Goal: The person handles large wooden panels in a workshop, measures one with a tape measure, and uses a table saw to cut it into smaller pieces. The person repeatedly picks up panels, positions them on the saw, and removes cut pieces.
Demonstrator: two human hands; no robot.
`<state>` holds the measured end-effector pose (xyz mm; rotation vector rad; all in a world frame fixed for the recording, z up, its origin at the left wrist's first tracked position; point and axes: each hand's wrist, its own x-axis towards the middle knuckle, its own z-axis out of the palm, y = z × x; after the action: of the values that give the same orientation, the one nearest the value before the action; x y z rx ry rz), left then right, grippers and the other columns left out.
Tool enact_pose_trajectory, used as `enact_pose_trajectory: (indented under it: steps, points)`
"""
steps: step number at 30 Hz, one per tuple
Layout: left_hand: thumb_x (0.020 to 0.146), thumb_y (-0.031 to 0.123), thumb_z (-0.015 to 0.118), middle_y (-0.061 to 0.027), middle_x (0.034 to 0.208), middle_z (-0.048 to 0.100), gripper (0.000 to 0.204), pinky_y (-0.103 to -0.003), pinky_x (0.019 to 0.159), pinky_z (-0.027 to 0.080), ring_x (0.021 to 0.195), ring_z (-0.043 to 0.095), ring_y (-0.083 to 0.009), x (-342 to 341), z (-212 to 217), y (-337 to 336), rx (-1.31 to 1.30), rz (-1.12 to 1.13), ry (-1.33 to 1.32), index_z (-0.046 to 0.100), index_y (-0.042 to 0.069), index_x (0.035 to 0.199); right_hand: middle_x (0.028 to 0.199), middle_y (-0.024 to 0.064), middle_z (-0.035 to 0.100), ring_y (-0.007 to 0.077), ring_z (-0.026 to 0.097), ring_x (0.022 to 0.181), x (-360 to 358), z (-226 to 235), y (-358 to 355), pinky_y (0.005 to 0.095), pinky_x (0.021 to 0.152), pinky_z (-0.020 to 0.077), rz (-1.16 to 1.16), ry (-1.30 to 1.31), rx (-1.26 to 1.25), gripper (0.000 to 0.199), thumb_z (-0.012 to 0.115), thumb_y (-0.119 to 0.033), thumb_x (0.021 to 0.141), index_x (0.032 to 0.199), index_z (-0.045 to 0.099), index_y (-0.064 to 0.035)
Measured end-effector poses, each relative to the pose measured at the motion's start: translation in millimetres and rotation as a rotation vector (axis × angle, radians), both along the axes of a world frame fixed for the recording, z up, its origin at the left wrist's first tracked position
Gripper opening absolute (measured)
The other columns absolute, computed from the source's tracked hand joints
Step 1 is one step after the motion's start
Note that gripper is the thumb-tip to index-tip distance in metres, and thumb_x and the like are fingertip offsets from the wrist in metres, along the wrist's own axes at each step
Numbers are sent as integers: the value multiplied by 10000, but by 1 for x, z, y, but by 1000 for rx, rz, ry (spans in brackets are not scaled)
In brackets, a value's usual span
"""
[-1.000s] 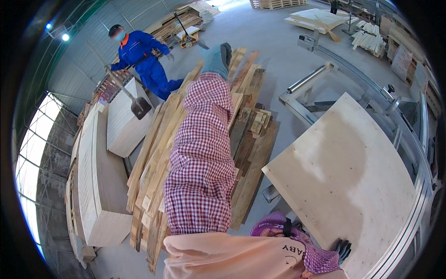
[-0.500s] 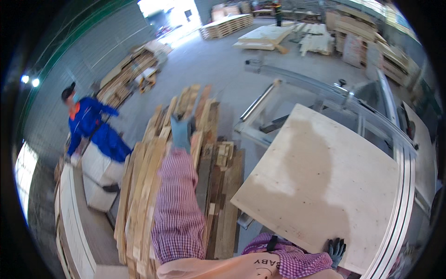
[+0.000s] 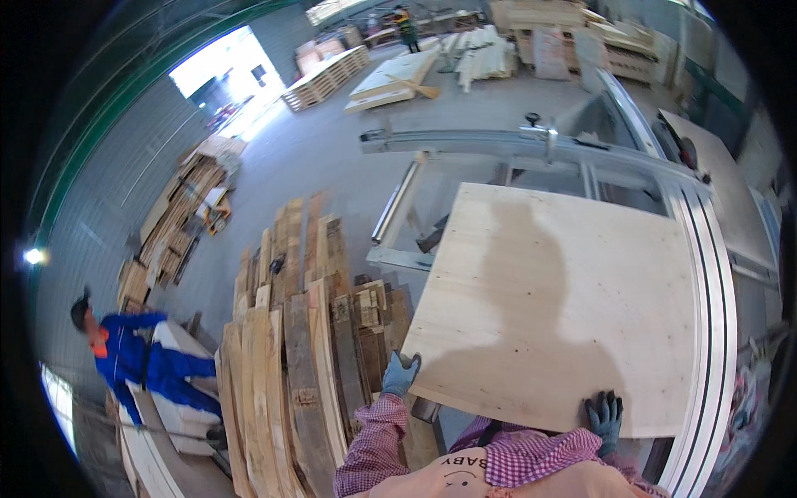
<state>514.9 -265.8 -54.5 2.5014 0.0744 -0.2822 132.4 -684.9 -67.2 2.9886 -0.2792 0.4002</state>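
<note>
A large pale plywood board (image 3: 531, 290) lies flat on the sliding table of a panel saw (image 3: 704, 315), with a person's shadow falling across it. At its near left corner, my left hand (image 3: 400, 375), in a blue-grey glove with dark fingertips, grips the edge. Part of that grip is hidden by the hand itself. My right hand (image 3: 606, 419), gloved alike, rests on the board close to its near edge, with the fingers stretched out and apart.
Left of the board is a stack of wooden planks (image 3: 274, 349). A metal crosscut fence (image 3: 490, 143) runs beyond the board. A co-worker in blue overalls (image 3: 137, 357) stands at far left beside pale panels. More sheets (image 3: 394, 76) lie on the floor behind.
My left hand has come back from over the plank stack to the board's near left corner. My right hand stays on the board. The view has turned rightward.
</note>
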Motion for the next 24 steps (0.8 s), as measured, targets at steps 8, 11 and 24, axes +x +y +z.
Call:
enact_pose_trajectory:
  steps: [8, 11, 24]
  points:
    - [799, 512, 655, -186, 956, 663, 581, -444, 770, 487, 881, 635, -361, 8, 11, -9, -51, -11, 8, 556, 5, 1063, 1422, 138, 381, 394, 328, 1322, 18, 57, 13, 571, 1098, 215, -72, 102, 196, 512, 505, -183, 793, 1296, 505, -275]
    - [822, 453, 673, -165, 937, 664, 542, -417, 749, 490, 840, 634, -317, 8, 14, -13, -23, -15, 29, 549, -26, 1044, 1430, 124, 372, 375, 342, 1319, 16, 53, 13, 542, 1110, 228, -94, 93, 117, 532, 473, -185, 814, 1332, 461, -304]
    - [887, 427, 610, -129, 966, 640, 539, -359, 708, 491, 815, 612, -233, -25, 69, 8, -491, -92, 333, 570, -59, 1118, 1413, 104, 375, 316, 337, 1329, -9, 107, 8, 529, 1114, 242, -85, 69, 75, 545, 477, -189, 809, 1347, 411, -246]
